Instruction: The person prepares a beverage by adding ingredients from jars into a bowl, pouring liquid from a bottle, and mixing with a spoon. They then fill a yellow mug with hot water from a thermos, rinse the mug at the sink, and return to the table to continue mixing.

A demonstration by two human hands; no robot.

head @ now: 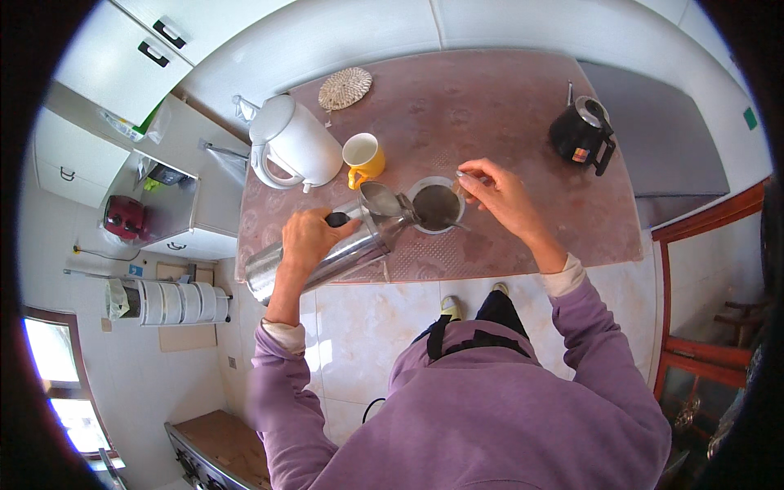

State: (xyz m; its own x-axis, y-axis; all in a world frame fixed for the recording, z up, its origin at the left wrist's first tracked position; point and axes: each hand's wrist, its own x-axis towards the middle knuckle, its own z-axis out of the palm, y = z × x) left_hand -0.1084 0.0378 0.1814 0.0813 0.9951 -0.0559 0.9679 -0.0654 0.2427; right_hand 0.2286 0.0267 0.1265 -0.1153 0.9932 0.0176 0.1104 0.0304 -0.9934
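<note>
My left hand (311,239) grips the handle of a shiny metal vacuum flask (343,250), tilted so its spout is at the rim of a white bowl-like vessel (462,215). The flask's hinged lid (378,199) stands raised. Dark liquid (436,207) lies in the vessel, with what looks like a thin utensil (458,225) at its lower right rim. My right hand (490,187) is at the vessel's right side, thumb and fingers pinched on something small, partly hidden. A yellow mug (366,158) with a white inside stands behind the flask, beside a white electric kettle (300,144).
The table (490,104) has a patterned reddish cover. A round woven trivet (345,89) lies at its back left; a black kettle (579,131) stands at the right. A dark grey surface (661,135) adjoins the table on the right.
</note>
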